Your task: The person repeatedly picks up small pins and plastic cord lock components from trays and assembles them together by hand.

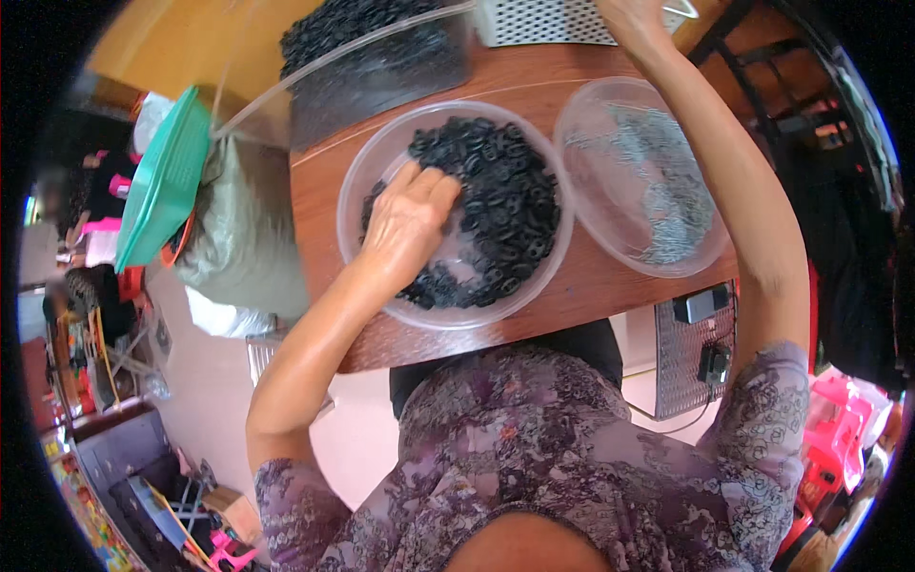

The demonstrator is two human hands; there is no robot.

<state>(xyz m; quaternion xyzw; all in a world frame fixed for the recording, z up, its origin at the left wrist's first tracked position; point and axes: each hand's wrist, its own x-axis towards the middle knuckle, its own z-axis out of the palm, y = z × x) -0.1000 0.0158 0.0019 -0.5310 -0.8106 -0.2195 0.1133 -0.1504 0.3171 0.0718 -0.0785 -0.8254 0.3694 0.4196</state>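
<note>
My left hand (412, 217) is down in a round clear plastic bowl (351, 221) of small black ring-like plastic pieces (515, 200). Its fingers are curled at the left side of the heap. The fingertips are hidden, so what they pinch does not show. At the top edge, my right hand (631, 17) is beside a white perforated metal rack (543, 23), close to its wire handle. The picture's edge cuts off its fingers. Under my right forearm stands a second clear bowl (596, 214), holding many thin silvery metal pins (672, 205).
A clear bin (381, 95) with more black pieces stands at the back left of the brown wooden table (591, 286). Left of the table are a full greyish sack (243, 234) and a green plastic basket (167, 186). A pink stool (839, 429) is at the right.
</note>
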